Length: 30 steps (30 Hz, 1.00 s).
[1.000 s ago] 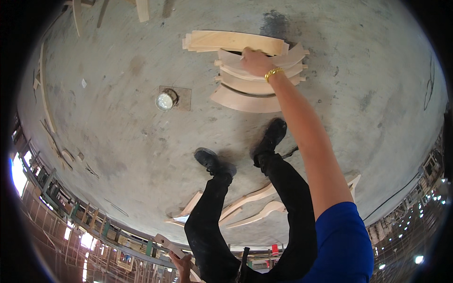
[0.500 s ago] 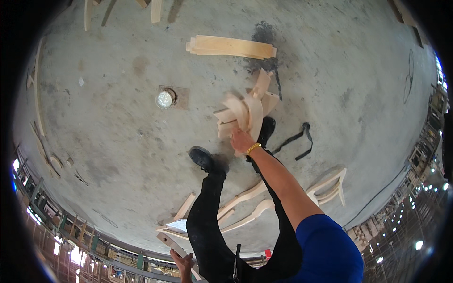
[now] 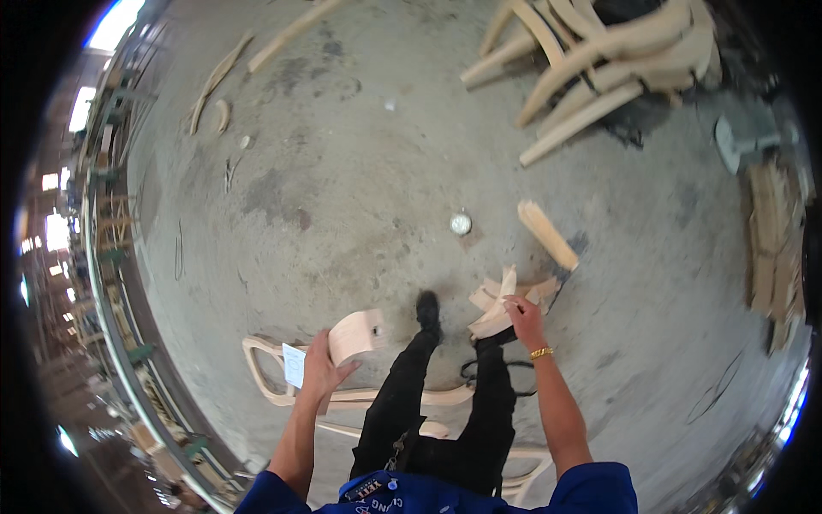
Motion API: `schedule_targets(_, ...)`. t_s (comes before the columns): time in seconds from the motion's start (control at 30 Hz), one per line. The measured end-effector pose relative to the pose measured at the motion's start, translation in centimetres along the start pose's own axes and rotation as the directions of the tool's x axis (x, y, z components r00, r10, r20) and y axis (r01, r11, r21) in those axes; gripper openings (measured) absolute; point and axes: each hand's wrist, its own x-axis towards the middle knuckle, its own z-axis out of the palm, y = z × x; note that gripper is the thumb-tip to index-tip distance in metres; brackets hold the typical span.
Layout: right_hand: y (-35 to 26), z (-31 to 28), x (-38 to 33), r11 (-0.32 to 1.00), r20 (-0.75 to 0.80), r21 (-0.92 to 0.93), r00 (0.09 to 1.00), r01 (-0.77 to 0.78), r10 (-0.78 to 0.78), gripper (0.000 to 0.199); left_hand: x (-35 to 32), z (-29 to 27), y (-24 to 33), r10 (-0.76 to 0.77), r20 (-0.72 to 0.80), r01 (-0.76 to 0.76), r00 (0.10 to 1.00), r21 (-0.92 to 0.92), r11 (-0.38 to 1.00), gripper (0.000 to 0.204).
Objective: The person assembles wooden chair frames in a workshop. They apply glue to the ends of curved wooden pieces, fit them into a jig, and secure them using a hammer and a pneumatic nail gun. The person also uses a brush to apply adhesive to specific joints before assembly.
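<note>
My right hand [image 3: 524, 315], with a gold bracelet at the wrist, grips a bundle of several curved pale wooden pieces [image 3: 501, 301] held above the concrete floor. My left hand [image 3: 321, 370] holds a single short curved wooden piece [image 3: 357, 333], with a small white paper [image 3: 294, 366] against the palm. My black-trousered legs and one black shoe [image 3: 427, 307] show between the two hands. Both blue sleeves enter from the lower edge.
A flat wooden slat [image 3: 548, 233] lies on the floor ahead of my right hand, near a small round metal disc [image 3: 461, 224]. Bent chair-frame parts [image 3: 267, 370] lie by my feet. A pile of wooden frames [image 3: 599, 60] stands at the far right, stacked wood [image 3: 771, 248] at the right rim.
The view has swung round. My right hand lifted the curved pieces off the floor stack and drew them toward my body; my left hand came into view holding one curved piece.
</note>
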Motion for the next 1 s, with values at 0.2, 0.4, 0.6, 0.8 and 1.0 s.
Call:
schedule_targets(0.2, -26.6, -0.2, -2.7, 0.923, 0.065, 0.184, 0.933, 0.338, -0.354, 0.023, -1.1, -10.2, 4.8, 0.268, -0.156, -0.279, 0.951, -0.047, 0.959, 0.078)
schedule_targets(0.4, -44.0, 3.5, -7.6, 0.85, 0.179, 0.222, 0.836, 0.478, -0.518, 0.018, -3.7, -20.0, 2.3, 0.266, -0.319, -0.355, 0.91, -0.265, 0.896, 0.073)
schedule_targets(0.6, -55.9, 8.1, -7.4, 0.273, 0.292, 0.003, 0.26, 0.962, -0.92, 0.021, -2.2, -25.5, 2.1, 0.293, -0.418, -0.462, 0.86, -0.392, 0.795, 0.073)
schedule_targets(0.8, -60.0, 10.1, 1.5, 0.023, 0.415, -0.068, 0.049, 0.997, -0.909, 0.029, 5.8, -29.4, 3.9, 0.302, -0.46, -0.449, 0.835, -0.254, 0.856, 0.073)
schedule_targets(1.0, -63.8, 9.2, 16.6, -0.041, 0.625, -0.18, 0.082, 0.983, -0.776, 0.02, 19.0, -34.8, 8.7, 0.178, -0.457, -0.272, 0.871, -0.149, 0.951, 0.07)
